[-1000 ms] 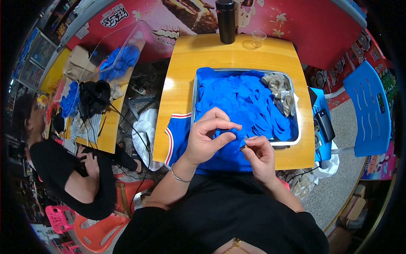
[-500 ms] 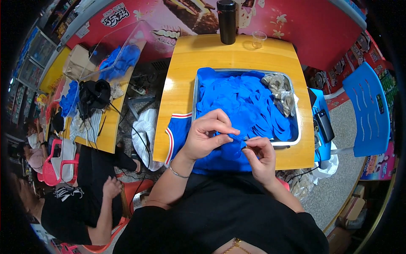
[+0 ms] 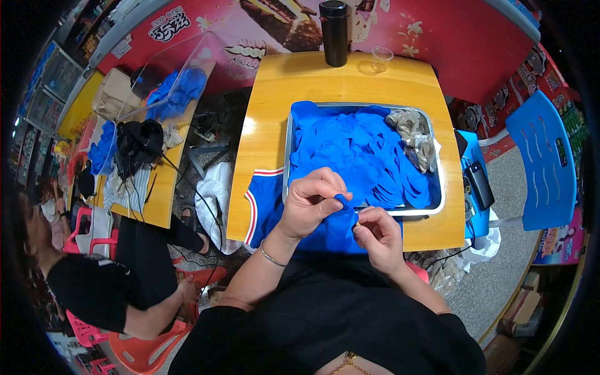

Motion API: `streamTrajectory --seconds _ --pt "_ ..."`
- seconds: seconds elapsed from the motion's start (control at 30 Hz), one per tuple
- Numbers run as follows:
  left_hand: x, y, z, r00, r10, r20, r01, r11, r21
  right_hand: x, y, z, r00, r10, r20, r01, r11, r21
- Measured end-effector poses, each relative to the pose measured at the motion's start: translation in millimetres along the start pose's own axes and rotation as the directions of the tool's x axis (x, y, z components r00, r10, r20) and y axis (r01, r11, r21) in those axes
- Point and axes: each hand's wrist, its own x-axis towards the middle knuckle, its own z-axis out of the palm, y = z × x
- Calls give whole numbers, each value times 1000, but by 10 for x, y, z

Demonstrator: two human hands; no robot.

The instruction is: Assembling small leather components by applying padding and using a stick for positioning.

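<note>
Above the front of a yellow table, both hands pinch a small blue fabric piece (image 3: 339, 219). My left hand (image 3: 314, 203) grips its upper end between thumb and fingertips. Lower and to the right, my right hand (image 3: 379, 236) is closed on its right edge. A blue garment with red and white trim (image 3: 265, 199) lies on the table and passes below the hands. Just beyond them, a metal tray (image 3: 442, 190) is heaped with thin blue fabric pieces (image 3: 344, 140). A clear plastic bag with brownish contents (image 3: 412, 136) rests on the heap's right side.
On the yellow table (image 3: 275, 81), a black bottle (image 3: 335, 37) and a clear plastic cup (image 3: 382, 57) stand at the back. A blue chair (image 3: 544, 162) is at the right. To the left, a person in black (image 3: 94, 287) sits by another table holding blue fabric.
The blue piece between my fingers now hangs in a narrower, longer fold. My hands have shifted slightly. The person at the left has leaned forward and lowered an arm.
</note>
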Motion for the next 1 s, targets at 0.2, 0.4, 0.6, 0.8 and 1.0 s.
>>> streamTrajectory --seconds 0.2,0.4,0.6,0.8,1.0 --pt "10 -1 -11 999 29 23 -29 1000 -2 -11 10 -23 982 163 97 -184 945 271" --pt "9 29 -61 999 -8 50 6 999 40 14 3 53 998 -49 -36 48 998 -36" --pt "28 83 -49 1000 -16 -3 16 995 96 43 -69 9 994 106 40 -109 992 63" --pt "61 179 -53 999 -34 37 23 960 279 54 -6 -14 998 -43 -55 37 993 -109" --pt "29 189 -137 977 -214 16 201 940 275 72 -103 -69 984 177 13 -176 983 -43"
